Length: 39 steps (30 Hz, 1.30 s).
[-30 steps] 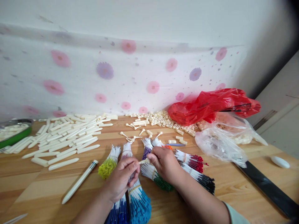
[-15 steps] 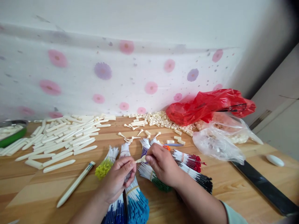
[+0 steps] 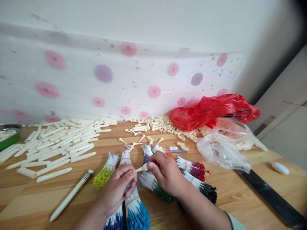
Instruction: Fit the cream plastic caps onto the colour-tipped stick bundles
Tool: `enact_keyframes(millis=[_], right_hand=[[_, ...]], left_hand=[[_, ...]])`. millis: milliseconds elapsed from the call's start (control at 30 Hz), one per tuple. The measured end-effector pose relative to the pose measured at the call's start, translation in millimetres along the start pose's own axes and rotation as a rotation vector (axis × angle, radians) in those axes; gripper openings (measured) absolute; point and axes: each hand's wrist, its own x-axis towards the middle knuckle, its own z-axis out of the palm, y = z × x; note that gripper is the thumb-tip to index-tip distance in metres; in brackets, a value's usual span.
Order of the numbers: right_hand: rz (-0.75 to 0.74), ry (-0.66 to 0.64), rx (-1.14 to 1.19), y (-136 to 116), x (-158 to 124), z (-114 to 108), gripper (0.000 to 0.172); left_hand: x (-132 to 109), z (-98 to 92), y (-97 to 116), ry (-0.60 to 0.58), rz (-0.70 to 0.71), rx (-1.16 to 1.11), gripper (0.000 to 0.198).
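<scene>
A small cream plastic pen part spans the gap between my two hands. My left hand pinches its thin end, fingers curled. At its thicker end, my right hand grips with thumb and forefinger. Beneath and around the hands lie banded bundles of pen refills: yellow, light blue, dark blue, green, red and black. Purple refills show just behind my right hand. An assembled multicolour pen lies left of my left hand.
Many cream pen barrels cover the table's left side, beside a green tray. Slotted cream pieces and small pegs lie at the back. Right are a red bag, a clear bag, a black strip and a white oval object.
The view has shifted slightly, so the table things sit a little further left. Both hands keep hold of the small cream part, nearly in the same pose.
</scene>
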Motion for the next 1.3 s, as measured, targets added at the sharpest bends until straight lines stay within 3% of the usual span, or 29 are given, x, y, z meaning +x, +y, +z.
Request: enact_keyframes(millis=[100,267,400,567,733,1033,1300], right_hand=[[-0.04,-0.007,0.031,-1,0,1,0.014],[0.055,-0.011,0.022,-3,0,4,0.025],[-0.024,-0.006,0.069,-5,0,1,0.014],[0.032,0.003,0.023,-6,0,1,0.026],[0.011,0.03,0.004,-7,0,0,0.014],[0.235,-0.08,-0.161,-6,3,5,0.024],[0.288,-0.067,-0.026,-3,1,17,0.032]], left_hand=[[0,1.1,1,0.006,0.007,-0.006,0.035],[-1,2.2,3,0.019,0.004,0.038,0.036],[-1,2.0,4,0.038,-0.01,0.007,0.036],[-2,2.5,5,0.03,-0.004,0.036,0.035],[-2,4.3,6,0.045,0.0,0.04,0.037],[1,4.4,-3,0.05,0.015,0.152,0.039],[0,1.5,-1,0.093,0.128,0.375,0.037]])
